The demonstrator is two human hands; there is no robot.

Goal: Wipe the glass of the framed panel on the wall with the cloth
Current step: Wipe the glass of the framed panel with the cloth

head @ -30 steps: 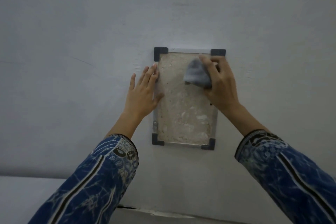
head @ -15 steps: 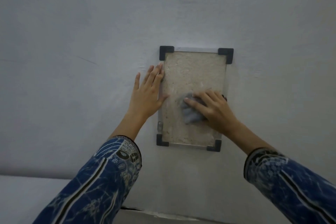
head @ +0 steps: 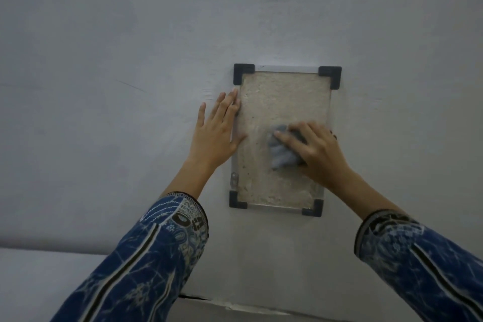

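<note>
Your left hand (head: 218, 129) lay flat on the wall (head: 104, 86), fingers (head: 227, 104) spread open and gripping nothing, fingertips touching the left edge of the framed panel (head: 283, 102) and the thumb reaching onto the glass. Looked like you were steadying the frame, not wiping with that hand. The panel hung upright on the wall, four dark corner pieces (head: 243, 73) in place, a speckled beige sheet behind the glass. A small clear clip (head: 234, 180) sat on the left rail near the bottom corner.

The cloth (head: 283, 153), grey and bunched up, was pressed on the glass in the middle-right part, a bit below centre. Your right hand (head: 320, 153) covered most of it, fingers bent down over the cloth and holding it against the glass; only the left part of the cloth showed.

Progress: my read is mid-wipe. The cloth was in contact and low on the pane, so the strip below it down to the bottom corners looked left to do. Can't tell from the glass itself which parts were already clean, no visible streaks either way.

Containers: none in view, nothing to report there.
</note>
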